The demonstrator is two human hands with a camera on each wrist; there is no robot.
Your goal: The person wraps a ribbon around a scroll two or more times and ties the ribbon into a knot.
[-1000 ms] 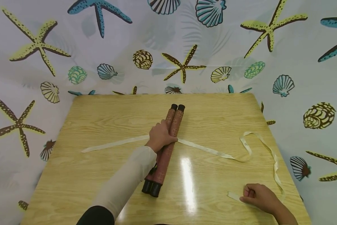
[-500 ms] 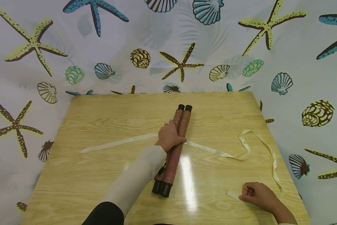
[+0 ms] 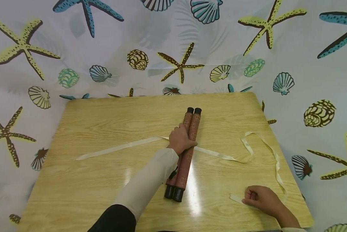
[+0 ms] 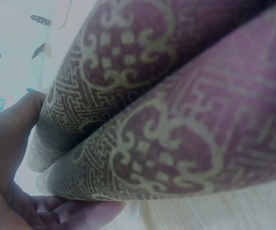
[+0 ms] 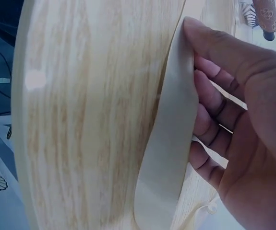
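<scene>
Two slim reddish-brown scroll rolls (image 3: 186,167) with black end knobs lie side by side, slanting across the table. My left hand (image 3: 180,140) grips both around the middle, thumb on the right-hand roll. Close up in the left wrist view, the scroll rolls (image 4: 166,134) show a pale woven pattern. A cream ribbon (image 3: 121,147) runs out on both sides of them, its middle hidden by the rolls and hand. Near its right end, my right hand (image 3: 263,200) pinches the ribbon. The right wrist view shows the ribbon (image 5: 169,124) flat beside the fingers, thumb on its edge.
The wood-grain table (image 3: 109,119) has rounded corners. On its right side the ribbon's slack part (image 3: 276,164) curls in a loose loop. A cloth (image 3: 109,42) printed with starfish and shells hangs behind and around the table.
My left hand and the scroll rolls have shifted to the right across the table. My right hand keeps its pinch on the ribbon and stays about where it was. The head view has turned slightly.
</scene>
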